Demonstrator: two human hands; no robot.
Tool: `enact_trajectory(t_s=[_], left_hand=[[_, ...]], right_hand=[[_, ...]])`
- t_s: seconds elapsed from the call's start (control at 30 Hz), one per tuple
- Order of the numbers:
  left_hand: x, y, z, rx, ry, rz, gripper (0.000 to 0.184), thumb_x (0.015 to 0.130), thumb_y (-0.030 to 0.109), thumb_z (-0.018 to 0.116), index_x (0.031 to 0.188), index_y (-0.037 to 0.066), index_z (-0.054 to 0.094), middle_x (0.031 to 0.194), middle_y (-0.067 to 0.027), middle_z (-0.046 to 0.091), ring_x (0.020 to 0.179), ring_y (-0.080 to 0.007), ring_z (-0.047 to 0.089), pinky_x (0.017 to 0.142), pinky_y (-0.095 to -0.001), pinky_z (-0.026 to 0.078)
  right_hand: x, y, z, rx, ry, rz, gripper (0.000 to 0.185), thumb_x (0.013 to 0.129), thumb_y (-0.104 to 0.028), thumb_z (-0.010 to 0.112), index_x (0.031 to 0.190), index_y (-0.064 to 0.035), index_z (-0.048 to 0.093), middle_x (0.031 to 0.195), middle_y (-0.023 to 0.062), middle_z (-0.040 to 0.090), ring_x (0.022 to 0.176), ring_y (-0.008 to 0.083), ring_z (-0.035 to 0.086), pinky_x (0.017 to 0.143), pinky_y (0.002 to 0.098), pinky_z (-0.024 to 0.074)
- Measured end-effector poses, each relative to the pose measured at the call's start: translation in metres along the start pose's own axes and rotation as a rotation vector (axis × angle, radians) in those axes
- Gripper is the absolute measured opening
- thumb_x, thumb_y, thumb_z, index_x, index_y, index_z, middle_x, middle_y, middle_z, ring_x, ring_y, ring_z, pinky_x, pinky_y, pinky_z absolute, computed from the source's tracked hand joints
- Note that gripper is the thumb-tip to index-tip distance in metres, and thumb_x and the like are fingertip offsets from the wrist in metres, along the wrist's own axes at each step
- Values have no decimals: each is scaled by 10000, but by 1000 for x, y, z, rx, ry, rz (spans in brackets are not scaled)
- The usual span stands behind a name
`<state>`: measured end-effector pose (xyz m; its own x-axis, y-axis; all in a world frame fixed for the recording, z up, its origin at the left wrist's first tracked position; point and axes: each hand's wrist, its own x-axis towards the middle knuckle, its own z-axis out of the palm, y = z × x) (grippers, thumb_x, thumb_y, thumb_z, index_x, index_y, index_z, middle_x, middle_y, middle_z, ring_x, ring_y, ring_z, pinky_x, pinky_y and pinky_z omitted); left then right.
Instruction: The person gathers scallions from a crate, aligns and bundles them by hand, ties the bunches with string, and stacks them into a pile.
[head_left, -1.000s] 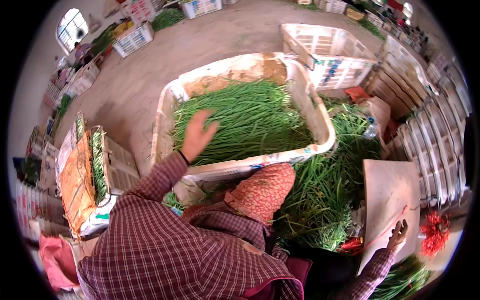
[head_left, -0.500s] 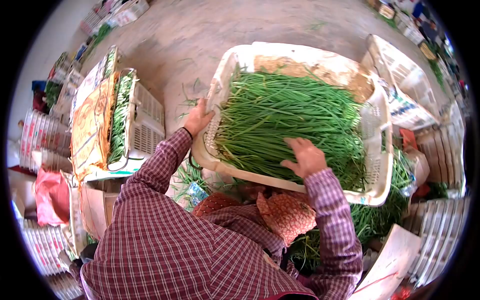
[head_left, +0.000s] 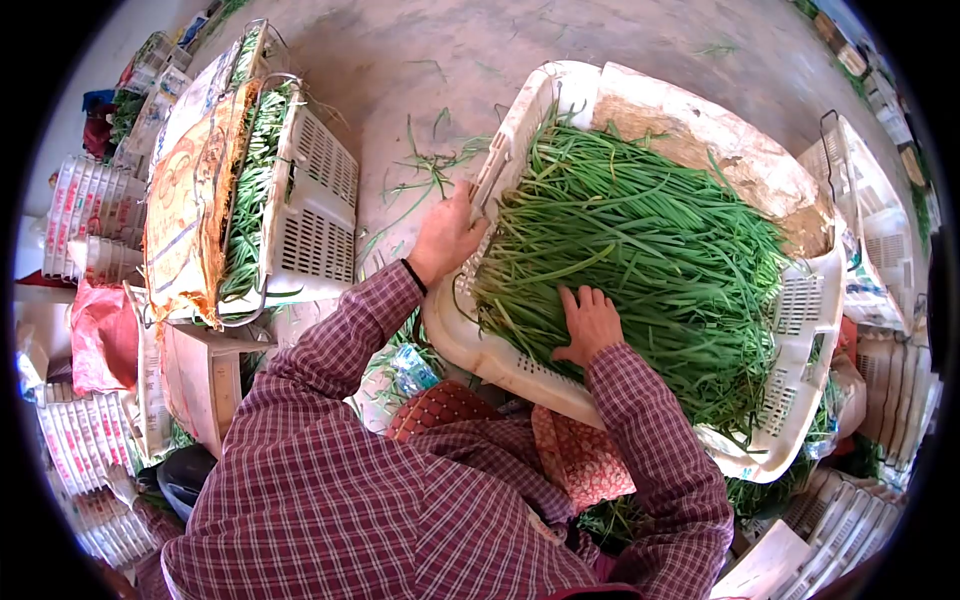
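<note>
A white plastic crate (head_left: 500,352) in front of me is filled with long green chives (head_left: 640,240), laid mostly crosswise. My left hand (head_left: 449,237) is closed around the crate's left rim, fingers partly hidden by the edge. On the chives near the crate's front edge rests my right hand (head_left: 592,322), palm down, with its fingers apart and thumb out. A worn whitish liner with brown stains (head_left: 700,150) lines the crate's far side.
To the left stand filled crates (head_left: 315,225) partly covered by an orange woven sack (head_left: 185,210). A wooden stool (head_left: 208,380) is nearer me. Another white crate (head_left: 880,230) stands at right, and stacked crates (head_left: 90,430) line the left side. Loose chives (head_left: 432,170) litter the floor.
The crate now sits further right in view and is turned clockwise. My left hand is still on its rim. My right hand has shifted slightly left and down over the chives.
</note>
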<state>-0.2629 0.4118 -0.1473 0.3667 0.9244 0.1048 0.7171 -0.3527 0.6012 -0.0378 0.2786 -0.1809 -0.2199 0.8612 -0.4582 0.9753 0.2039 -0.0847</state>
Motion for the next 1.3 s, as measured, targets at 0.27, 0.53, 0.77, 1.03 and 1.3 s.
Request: enact_trajectory(t_s=[0.27, 0.53, 0.77, 1.03, 1.3], left_hand=[[-2, 1, -1, -34, 28, -5, 383, 791, 135, 613, 1086, -17, 422, 746, -268, 580, 736, -454, 568, 626, -495, 435], [-1, 2, -2, -8, 21, -24, 420, 783, 155, 622, 1112, -15, 425, 774, -271, 587, 764, -447, 576, 648, -491, 442], [0, 8, -7, 10, -18, -16, 419, 792, 186, 603, 1089, -19, 392, 756, -262, 594, 739, -443, 579, 656, -517, 441], [-3, 20, -16, 63, 104, 217, 758, 817, 328, 663, 1366, -51, 304, 1328, -298, 394, 1223, -398, 409, 1031, -408, 337], [4, 87, 31, -532, -575, 59, 922, 792, 400, 698, 1426, -44, 196, 1446, -208, 306, 1346, -295, 293, 1108, -389, 240]], right_hand=[[-7, 2, 3, -75, 181, 10, 1056, 556, -458, 854, 1413, -171, 307, 1193, 139, 433, 1080, 282, 446, 899, 411, 411], [5, 5, 9, 50, -34, 59, 1054, 583, -431, 827, 1417, -130, 258, 1029, 177, 574, 929, 324, 578, 746, 410, 512], [-14, 21, -14, 221, 60, -6, 909, 577, -370, 808, 1332, -105, 375, 949, 164, 621, 870, 315, 624, 727, 419, 515], [-87, 98, -28, 563, 401, 314, 926, 531, -351, 824, 1329, -103, 425, 1011, 194, 660, 924, 336, 643, 875, 383, 503], [-98, 122, -11, 745, 542, 455, 916, 547, -364, 816, 1335, -102, 431, 1052, 186, 655, 938, 327, 646, 879, 388, 509]])
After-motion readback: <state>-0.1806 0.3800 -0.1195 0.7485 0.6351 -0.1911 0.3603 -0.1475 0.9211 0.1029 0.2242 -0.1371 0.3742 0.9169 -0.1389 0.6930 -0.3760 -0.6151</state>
